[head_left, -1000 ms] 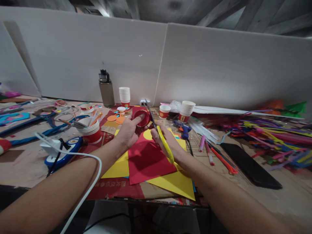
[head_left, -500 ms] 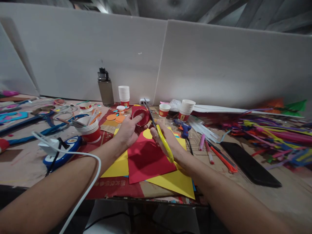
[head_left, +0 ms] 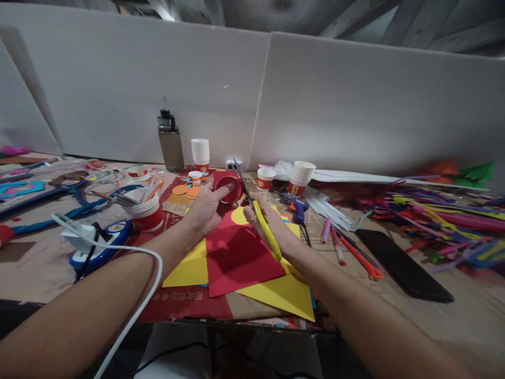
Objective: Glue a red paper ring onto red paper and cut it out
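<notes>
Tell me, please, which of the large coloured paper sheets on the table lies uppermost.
The red sheet, in the middle: it overlaps the yellow sheets that show on either side, whereas they are partly covered by it.

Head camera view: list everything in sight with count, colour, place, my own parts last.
Scissors: one, yellow handle, centre
Round piece: one, red, centre
Paper sheets: one red over 2+ yellow, centre front
Paper disc: one, yellow, on red sheet
Orange discs: 2+, left rear
Cup stacks: three, white and red, left and rear
Loose cups: 2+, red and white, rear
Bottle: one, grey-brown, rear
Glue gun: one, blue, right
Pens: 2+, pink and red, right
Slab: one, black, right
Pipe cleaners: many, mixed colours, far right
Power strip: one, blue and white, left
Panels: 2+, white, background
Remaining clutter: uncounted
Left hand: one, bare, holding round piece
Right hand: one, bare, gripping scissors
</notes>
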Action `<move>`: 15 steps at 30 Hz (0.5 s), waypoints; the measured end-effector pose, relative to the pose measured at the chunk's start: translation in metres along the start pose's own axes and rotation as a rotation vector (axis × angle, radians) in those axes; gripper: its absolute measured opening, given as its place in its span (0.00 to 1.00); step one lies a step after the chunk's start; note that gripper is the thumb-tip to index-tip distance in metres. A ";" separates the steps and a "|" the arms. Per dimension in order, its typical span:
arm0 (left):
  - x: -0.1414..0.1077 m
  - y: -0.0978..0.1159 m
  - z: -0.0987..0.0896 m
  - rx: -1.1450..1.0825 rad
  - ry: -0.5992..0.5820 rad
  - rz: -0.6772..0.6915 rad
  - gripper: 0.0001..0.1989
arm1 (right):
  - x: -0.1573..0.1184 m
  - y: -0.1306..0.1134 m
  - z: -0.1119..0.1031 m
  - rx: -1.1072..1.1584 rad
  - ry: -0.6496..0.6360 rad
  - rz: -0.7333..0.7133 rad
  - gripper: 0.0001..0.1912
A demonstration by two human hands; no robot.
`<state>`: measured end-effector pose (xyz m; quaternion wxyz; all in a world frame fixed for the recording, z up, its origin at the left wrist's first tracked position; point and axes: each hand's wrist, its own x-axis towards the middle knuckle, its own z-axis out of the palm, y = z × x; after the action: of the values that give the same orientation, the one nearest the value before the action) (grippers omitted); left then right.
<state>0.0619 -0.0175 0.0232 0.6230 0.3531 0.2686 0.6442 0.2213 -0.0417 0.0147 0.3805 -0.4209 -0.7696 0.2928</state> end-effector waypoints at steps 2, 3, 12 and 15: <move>0.001 0.001 -0.002 0.018 -0.021 0.010 0.12 | 0.000 0.000 0.000 0.020 -0.016 -0.003 0.21; 0.002 0.001 -0.003 0.027 -0.031 0.013 0.12 | -0.001 0.000 0.000 0.034 -0.020 -0.003 0.21; 0.005 0.003 -0.007 0.066 -0.045 0.004 0.14 | -0.002 -0.004 -0.001 0.104 -0.048 -0.053 0.21; 0.006 0.003 -0.007 0.077 -0.048 0.010 0.14 | -0.002 -0.004 -0.001 0.114 -0.057 -0.043 0.20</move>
<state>0.0547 -0.0115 0.0215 0.6117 0.3936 0.2766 0.6280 0.2214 -0.0450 0.0175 0.3879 -0.3734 -0.7712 0.3397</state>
